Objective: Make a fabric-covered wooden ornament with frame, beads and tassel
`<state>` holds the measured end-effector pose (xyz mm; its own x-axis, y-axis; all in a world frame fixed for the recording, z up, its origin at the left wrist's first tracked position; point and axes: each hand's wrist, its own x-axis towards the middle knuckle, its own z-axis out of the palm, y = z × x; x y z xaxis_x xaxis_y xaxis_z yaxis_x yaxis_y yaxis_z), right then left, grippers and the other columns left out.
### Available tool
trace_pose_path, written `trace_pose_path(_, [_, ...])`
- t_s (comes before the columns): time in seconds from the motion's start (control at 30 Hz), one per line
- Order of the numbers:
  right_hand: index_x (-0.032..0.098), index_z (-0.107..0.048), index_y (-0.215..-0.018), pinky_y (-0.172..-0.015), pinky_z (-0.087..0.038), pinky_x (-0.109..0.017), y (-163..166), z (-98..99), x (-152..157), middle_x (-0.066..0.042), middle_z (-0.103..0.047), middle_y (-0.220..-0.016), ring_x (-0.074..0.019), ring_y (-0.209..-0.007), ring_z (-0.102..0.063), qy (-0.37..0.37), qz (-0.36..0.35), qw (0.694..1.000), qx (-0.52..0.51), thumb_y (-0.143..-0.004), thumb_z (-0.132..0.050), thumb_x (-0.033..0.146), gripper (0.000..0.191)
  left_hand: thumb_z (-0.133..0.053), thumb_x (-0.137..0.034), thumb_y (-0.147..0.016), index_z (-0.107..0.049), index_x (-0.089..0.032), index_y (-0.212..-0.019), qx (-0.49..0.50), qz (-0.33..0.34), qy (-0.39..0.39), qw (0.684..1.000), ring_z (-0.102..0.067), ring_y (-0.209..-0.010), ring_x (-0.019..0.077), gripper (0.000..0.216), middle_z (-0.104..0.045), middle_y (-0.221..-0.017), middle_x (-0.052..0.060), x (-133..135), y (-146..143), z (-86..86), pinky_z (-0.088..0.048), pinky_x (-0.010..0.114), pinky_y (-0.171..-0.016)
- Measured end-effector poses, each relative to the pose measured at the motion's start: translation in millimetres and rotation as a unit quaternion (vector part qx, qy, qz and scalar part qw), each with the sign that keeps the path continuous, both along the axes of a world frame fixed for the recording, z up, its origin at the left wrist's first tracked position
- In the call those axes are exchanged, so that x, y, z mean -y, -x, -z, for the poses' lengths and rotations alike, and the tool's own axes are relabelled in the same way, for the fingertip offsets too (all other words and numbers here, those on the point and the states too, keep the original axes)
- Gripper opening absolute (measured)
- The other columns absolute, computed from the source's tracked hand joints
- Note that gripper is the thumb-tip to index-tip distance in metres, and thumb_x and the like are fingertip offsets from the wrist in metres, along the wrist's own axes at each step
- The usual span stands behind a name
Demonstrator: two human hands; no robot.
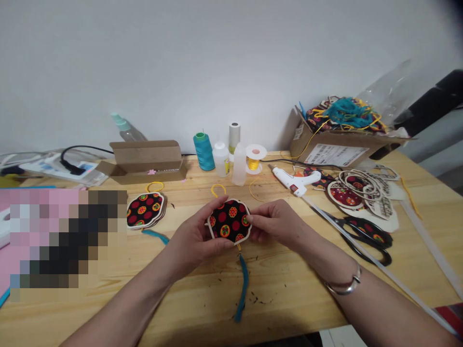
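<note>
- Head view: we look forward and down at a wooden bench (285, 301), with both our bare hands raised just above its middle.
- Our left hand (195, 232) has a clenched grip on the left side of a scalloped fabric piece (229, 220), with the thumb across its lower face.
- Our right hand (278, 224) has a clenched grip on the right side of the same piece; a metal bangle (343, 284) sits on that wrist.
- The piece is held between the hands, its black cloth printed with red and yellow flowers inside a pale rim.
- A yellow cord loop (218, 190) stands up from its top edge, and a teal tassel (242, 286) hangs from its bottom edge down to the bench.
- Left of our hands lies a stack of matching pieces (145, 209), with a yellow loop (155, 186) above it and a teal cord (155, 235) beside it.
- Right of our hands lie a white glue gun (291, 180), black scissors (365, 239), a long glue stick (383, 274) and a heap of pale rims and patterned pieces (358, 195).
- Along the wall stand a teal thread spool (203, 152), plastic bottles (220, 159), a yellow thread spool (253, 165) and a cardboard box (336, 152) holding cloth and teal tassels.
- A patch at the far left is too blurred to tell.
</note>
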<state>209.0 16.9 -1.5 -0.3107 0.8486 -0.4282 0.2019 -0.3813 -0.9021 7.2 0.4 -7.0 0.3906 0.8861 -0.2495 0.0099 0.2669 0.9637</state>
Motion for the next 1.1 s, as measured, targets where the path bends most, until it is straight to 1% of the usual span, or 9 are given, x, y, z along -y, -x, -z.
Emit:
trace_pose_path(0.1, [0.013, -0.07, -0.072, -0.047, -0.045, -0.02, -0.1, 0.5, 0.3, -0.001, -0.063, -0.053, -0.0079, -0.046, -0.055, 0.002, -0.001, 1.0, 0.0, -0.078, -0.061, 0.029, 0.02, -0.077, -0.019, -0.066, -0.037, -0.03, -0.137, 0.007, 0.003, 0.003, 1.0, -0.059, -0.112, 0.0253, 0.082, -0.057, -0.131, 0.005, -0.5, 0.5, -0.1, -0.048, 0.039, -0.093])
trace_pose_path(0.2, [0.014, -0.071, -0.075, -0.047, -0.044, -0.021, -0.6, 0.2, 0.3, -0.001, -0.065, -0.056, -0.0087, -0.047, -0.055, 0.003, 0.002, 1.0, -0.014, -0.075, -0.065, 0.033, 0.021, -0.077, -0.017, -0.066, -0.037, -0.03, -0.137, 0.015, 0.003, 0.007, 1.0, -0.059, -0.113, 0.0251, 0.083, -0.057, -0.131, 0.005, -0.7, 2.2, 0.2, -0.048, 0.038, -0.094])
trace_pose_path(0.33, [0.015, -0.071, -0.084, -0.048, -0.042, -0.02, -2.8, -0.6, 0.1, 0.0, -0.067, -0.062, -0.0073, -0.049, -0.054, 0.015, 0.004, 0.997, -0.076, -0.071, -0.069, 0.039, 0.027, -0.077, -0.012, -0.065, -0.041, -0.032, -0.134, 0.053, 0.017, 0.024, 0.998, -0.061, -0.11, 0.0222, 0.081, -0.057, -0.132, 0.004, 0.5, 4.0, 2.4, -0.049, 0.035, -0.093])
trace_pose_path(0.43, [0.013, -0.069, -0.076, -0.046, -0.038, -0.019, -4.1, -0.1, 0.0, 0.001, -0.063, -0.057, -0.0062, -0.047, -0.052, 0.019, 0.008, 0.995, -0.093, -0.068, -0.071, 0.041, 0.029, -0.077, -0.008, -0.063, -0.045, -0.034, -0.131, 0.088, 0.026, 0.033, 0.995, -0.062, -0.108, 0.0201, 0.079, -0.057, -0.132, 0.001, 1.0, 4.2, 4.6, -0.049, 0.034, -0.094])
trace_pose_path(0.57, [0.013, -0.063, -0.067, -0.044, -0.037, -0.019, -3.1, 0.5, 1.2, 0.002, -0.059, -0.05, -0.0068, -0.044, -0.05, 0.017, 0.021, 0.996, -0.084, -0.063, -0.074, 0.041, 0.03, -0.076, -0.007, -0.064, -0.048, -0.035, -0.129, 0.102, 0.035, 0.036, 0.993, -0.062, -0.109, 0.0204, 0.077, -0.058, -0.13, 0.0, 0.9, 4.9, 5.3, -0.049, 0.034, -0.093])
trace_pose_path(0.7, [0.015, -0.059, -0.064, -0.043, -0.036, -0.02, -2.0, 0.9, 2.9, 0.003, -0.057, -0.048, -0.0069, -0.042, -0.049, 0.008, 0.026, 0.997, -0.079, -0.063, -0.073, 0.042, 0.03, -0.076, -0.007, -0.064, -0.05, -0.037, -0.127, 0.105, 0.037, 0.032, 0.993, -0.062, -0.108, 0.0209, 0.075, -0.059, -0.129, 0.0, 0.9, 5.5, 4.4, -0.049, 0.033, -0.092])
trace_pose_path(0.87, [0.015, -0.059, -0.065, -0.042, -0.034, -0.02, -3.2, 3.2, 2.5, 0.003, -0.056, -0.048, -0.0068, -0.042, -0.048, -0.002, 0.01, 0.997, -0.076, -0.065, -0.071, 0.044, 0.031, -0.078, -0.008, -0.062, -0.051, -0.037, -0.127, 0.092, 0.03, 0.024, 0.995, -0.061, -0.109, 0.0225, 0.076, -0.057, -0.132, 0.001, 1.3, 5.6, 4.6, -0.049, 0.035, -0.093])
trace_pose_path(1.0, [0.015, -0.058, -0.066, -0.042, -0.034, -0.02, -2.5, 4.3, 1.7, 0.004, -0.055, -0.048, -0.0065, -0.042, -0.047, -0.003, 0.013, 0.997, -0.078, -0.066, -0.071, 0.044, 0.032, -0.078, -0.009, -0.062, -0.05, -0.037, -0.128, 0.097, 0.035, 0.025, 0.994, -0.061, -0.11, 0.0233, 0.078, -0.055, -0.134, 0.001, 2.4, 5.7, 5.3, -0.048, 0.037, -0.095])
trace_pose_path(1.1, [0.015, -0.058, -0.067, -0.043, -0.035, -0.02, -1.9, 4.6, 1.5, 0.004, -0.055, -0.048, -0.0067, -0.042, -0.047, -0.004, 0.016, 0.996, -0.083, -0.066, -0.071, 0.044, 0.032, -0.077, -0.009, -0.065, -0.042, -0.038, -0.134, 0.116, 0.047, 0.038, 0.991, -0.06, -0.11, 0.0225, 0.083, -0.058, -0.131, 0.002, 2.3, 5.1, 4.4, -0.048, 0.035, -0.094])
